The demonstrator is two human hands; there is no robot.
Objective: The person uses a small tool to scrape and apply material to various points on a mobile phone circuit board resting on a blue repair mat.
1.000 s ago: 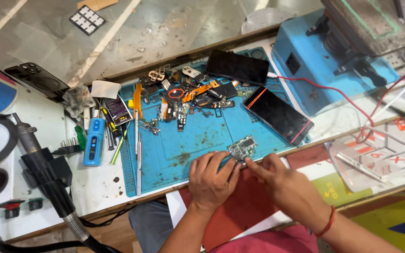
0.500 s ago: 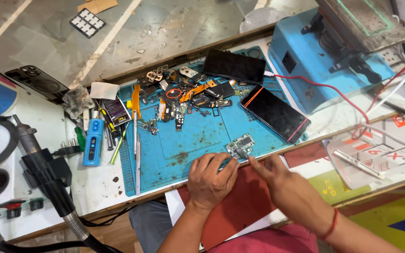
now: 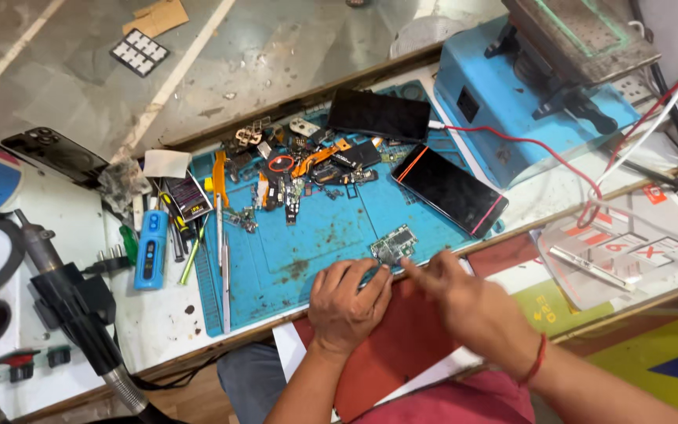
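Observation:
A small green circuit board (image 3: pixel 395 244) lies on the blue work mat (image 3: pixel 315 235) near its front edge. My left hand (image 3: pixel 350 305) rests on the mat just in front of the board, its fingertips touching the board's near edge and pinching a thin tool. My right hand (image 3: pixel 464 302) is beside it on the right, index finger stretched toward the board's lower right corner; it looks slightly blurred. Both hands sit partly over a red sheet (image 3: pixel 394 353) at the bench edge.
Two dark phones (image 3: pixel 449 188) (image 3: pixel 378 115) lie at the mat's far right. Loose phone parts and flex cables (image 3: pixel 300 169) crowd the mat's back. A hot-air gun (image 3: pixel 72 314) stands left, a blue machine (image 3: pixel 512 102) with red wires back right.
The view has shifted slightly. My right hand has moved a little left toward the circuit board, its finger now pointing at the board. My left hand stays at the board.

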